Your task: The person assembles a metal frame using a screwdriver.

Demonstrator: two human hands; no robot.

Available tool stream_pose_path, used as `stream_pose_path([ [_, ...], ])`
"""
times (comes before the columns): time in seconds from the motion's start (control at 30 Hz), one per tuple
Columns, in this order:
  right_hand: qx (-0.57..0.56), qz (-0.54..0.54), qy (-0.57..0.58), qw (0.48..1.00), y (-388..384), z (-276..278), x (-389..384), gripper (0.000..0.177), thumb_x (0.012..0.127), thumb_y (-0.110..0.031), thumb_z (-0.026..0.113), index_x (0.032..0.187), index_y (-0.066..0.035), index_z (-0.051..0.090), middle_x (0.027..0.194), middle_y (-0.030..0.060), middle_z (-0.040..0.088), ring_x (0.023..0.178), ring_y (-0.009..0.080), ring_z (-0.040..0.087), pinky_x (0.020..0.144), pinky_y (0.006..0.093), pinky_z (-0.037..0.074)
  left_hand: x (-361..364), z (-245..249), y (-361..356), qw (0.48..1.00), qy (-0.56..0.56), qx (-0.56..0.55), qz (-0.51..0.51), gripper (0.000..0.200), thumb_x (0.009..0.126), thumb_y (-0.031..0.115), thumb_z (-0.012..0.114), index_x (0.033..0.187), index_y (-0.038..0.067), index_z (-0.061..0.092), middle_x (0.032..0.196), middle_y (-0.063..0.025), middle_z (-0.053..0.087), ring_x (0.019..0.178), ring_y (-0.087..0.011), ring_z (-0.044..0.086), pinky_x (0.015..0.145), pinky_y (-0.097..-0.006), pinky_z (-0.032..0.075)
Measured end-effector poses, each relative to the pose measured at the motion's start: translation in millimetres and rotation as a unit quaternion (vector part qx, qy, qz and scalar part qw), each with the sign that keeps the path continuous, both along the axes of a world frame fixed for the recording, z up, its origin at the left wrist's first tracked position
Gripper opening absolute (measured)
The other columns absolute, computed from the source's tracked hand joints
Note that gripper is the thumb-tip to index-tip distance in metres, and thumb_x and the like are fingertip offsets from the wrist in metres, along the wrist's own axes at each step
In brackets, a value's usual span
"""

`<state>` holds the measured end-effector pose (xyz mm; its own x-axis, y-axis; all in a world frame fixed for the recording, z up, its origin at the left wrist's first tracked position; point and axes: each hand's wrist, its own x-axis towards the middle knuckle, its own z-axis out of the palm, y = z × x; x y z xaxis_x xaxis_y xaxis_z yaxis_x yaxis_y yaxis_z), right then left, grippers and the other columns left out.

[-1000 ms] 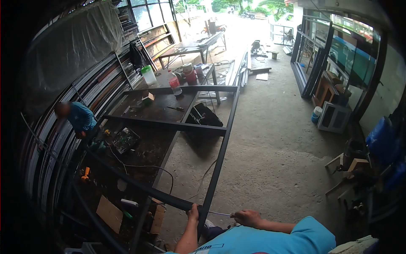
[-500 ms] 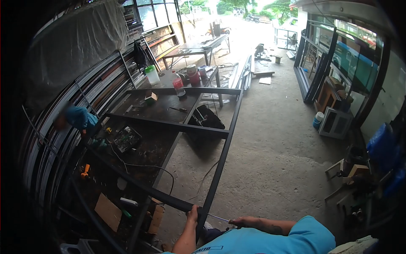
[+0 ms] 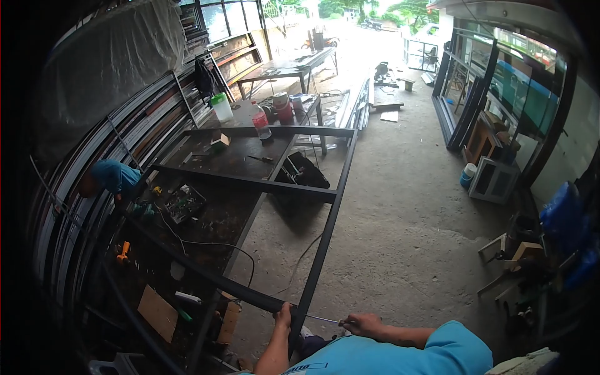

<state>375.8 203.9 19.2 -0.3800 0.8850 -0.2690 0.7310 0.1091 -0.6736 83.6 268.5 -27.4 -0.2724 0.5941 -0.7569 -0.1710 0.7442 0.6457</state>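
Observation:
A large dark metal frame [image 3: 325, 242] with crossbars lies over the workbench and juts past its right edge. My left hand [image 3: 284, 315] is closed round the frame's near bar, close to the corner with the long side bar. From the right, my right hand [image 3: 365, 326] grips a screwdriver [image 3: 325, 319] by its handle, which the fingers mostly cover. Its long thin shaft points left at the side bar near that corner. The tip is hidden at the bar.
On the dark workbench [image 3: 215, 234] lie an orange tool [image 3: 124, 252], a tool case [image 3: 182, 204] and a cardboard piece [image 3: 158, 312]. Another person [image 3: 114, 177] in blue bends at its left side. A bottle [image 3: 260, 122] stands farther back. Framed panels [image 3: 465, 94] lean at right.
My right hand has turned on the screwdriver, with its fingers now more curled round the handle. My left hand stays on the frame. The person at left has shifted slightly.

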Motion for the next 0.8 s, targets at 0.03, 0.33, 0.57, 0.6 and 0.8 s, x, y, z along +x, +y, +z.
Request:
stream_pose_path([
  [0.03,-0.048,-0.007,0.015,0.999,2.9,-0.7,1.0,0.031,0.088,-0.037,0.062,0.109,-0.014,0.064,0.087,0.0108,0.068,0.078,0.0263,0.066,0.068,0.0362,0.051,-0.4,-0.6,1.2,1.000,0.003,0.001,-0.004,0.051,0.077,0.035,0.054,0.100,-0.011,0.057,0.092,-0.0197,0.060,0.078,-0.0272,0.063,0.069,-0.0372,0.052],
  [0.33,-0.564,-0.083,0.388,0.724,14.8,-65.7,11.2,0.022,0.097,-0.028,0.051,0.108,-0.011,0.061,0.085,-0.0020,0.059,0.073,0.0091,0.053,0.063,0.0254,0.044,-2.9,-20.1,0.9,1.000,-0.002,0.011,0.017,0.052,0.076,0.035,0.057,0.099,-0.012,0.057,0.089,-0.0197,0.061,0.076,-0.0284,0.062,0.068,-0.0375,0.052],
  [0.57,-0.354,-0.137,0.200,0.903,3.1,-23.7,-0.5,0.054,0.081,-0.044,0.071,0.119,-0.008,0.059,0.106,0.0107,0.065,0.097,0.0216,0.063,0.084,0.0343,0.048,-6.3,-40.4,-0.9,0.997,0.055,0.056,0.017,0.048,0.077,0.035,0.057,0.093,-0.010,0.061,0.091,-0.0199,0.063,0.081,-0.0260,0.064,0.070,-0.0369,0.052],
  [0.6,-0.258,-0.128,0.180,0.941,-3.3,-42.9,-1.2,0.057,0.079,-0.044,0.072,0.120,-0.007,0.059,0.108,0.0126,0.064,0.099,0.0238,0.063,0.086,0.0363,0.048,-4.2,-36.0,-0.7,0.996,0.063,0.057,0.022,0.047,0.078,0.034,0.056,0.092,-0.010,0.061,0.091,-0.0198,0.064,0.082,-0.0258,0.065,0.071,-0.0368,0.052],
  [0.8,-0.011,0.002,0.178,0.984,-7.1,-15.9,6.9,0.040,0.086,-0.032,0.064,0.123,-0.019,0.059,0.109,0.0112,0.065,0.101,0.0278,0.063,0.084,0.0413,0.050,0.9,-10.8,-2.2,0.999,0.043,0.031,0.006,0.047,0.079,0.033,0.055,0.097,-0.010,0.062,0.095,-0.0190,0.063,0.082,-0.0250,0.064,0.072,-0.0344,0.051],
])
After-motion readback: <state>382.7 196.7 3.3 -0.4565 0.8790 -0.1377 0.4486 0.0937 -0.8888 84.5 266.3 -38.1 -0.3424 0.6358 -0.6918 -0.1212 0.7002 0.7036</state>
